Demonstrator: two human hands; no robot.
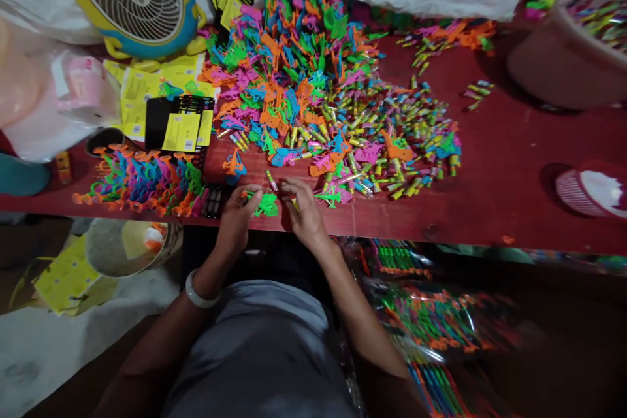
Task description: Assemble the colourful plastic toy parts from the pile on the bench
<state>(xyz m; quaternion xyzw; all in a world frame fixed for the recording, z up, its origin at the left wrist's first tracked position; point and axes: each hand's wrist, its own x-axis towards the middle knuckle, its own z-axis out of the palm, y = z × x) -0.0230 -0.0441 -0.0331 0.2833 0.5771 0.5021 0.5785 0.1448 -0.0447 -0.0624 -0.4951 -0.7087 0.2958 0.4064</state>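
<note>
Green plastic piece (266, 204) sits by the near edge of the red bench (494, 163), between the two hands, its wide part jutting right from the left hand (235, 219), whose grip pinches its slim left end between thumb and fingers. The right hand (309, 217) curves just to the right, apart from the piece; a yellow bit shows at its fingers, but whether that grip is pressed together I cannot tell. One small tube (271, 181) lies just beyond, on the far side.
</note>
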